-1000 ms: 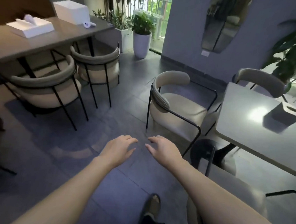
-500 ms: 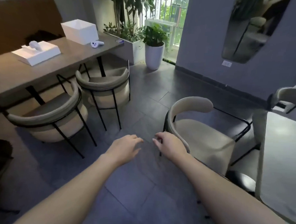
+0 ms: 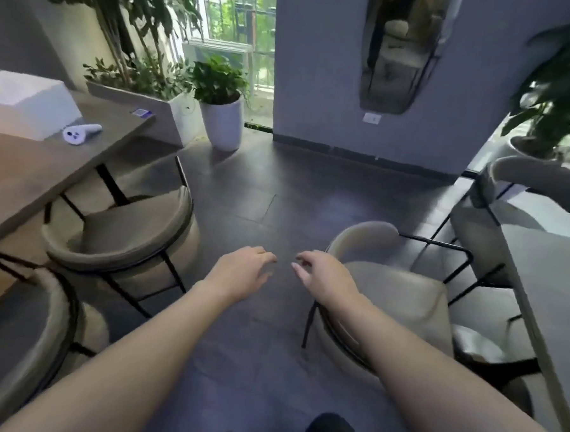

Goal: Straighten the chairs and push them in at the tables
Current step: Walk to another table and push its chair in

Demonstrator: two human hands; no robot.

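Observation:
A beige chair with a black frame (image 3: 401,298) stands at an angle out from the grey table (image 3: 551,282) on the right. My right hand (image 3: 323,275) hovers over the curved backrest of this chair, fingers apart, holding nothing. My left hand (image 3: 241,271) floats beside it over the floor, also open and empty. Two matching chairs (image 3: 134,237) (image 3: 16,343) sit tucked at the brown table (image 3: 32,169) on the left. Another chair (image 3: 539,183) stands at the far side of the grey table.
A white box (image 3: 25,103) and a white controller (image 3: 80,134) lie on the brown table. A white potted plant (image 3: 222,120) and a planter (image 3: 144,102) stand at the back. A large plant (image 3: 561,81) fills the right corner. Dark tiled floor runs between the tables.
The view has moved forward and closer to the angled chair. My right hand now sits over its backrest; both hands stay open and close together.

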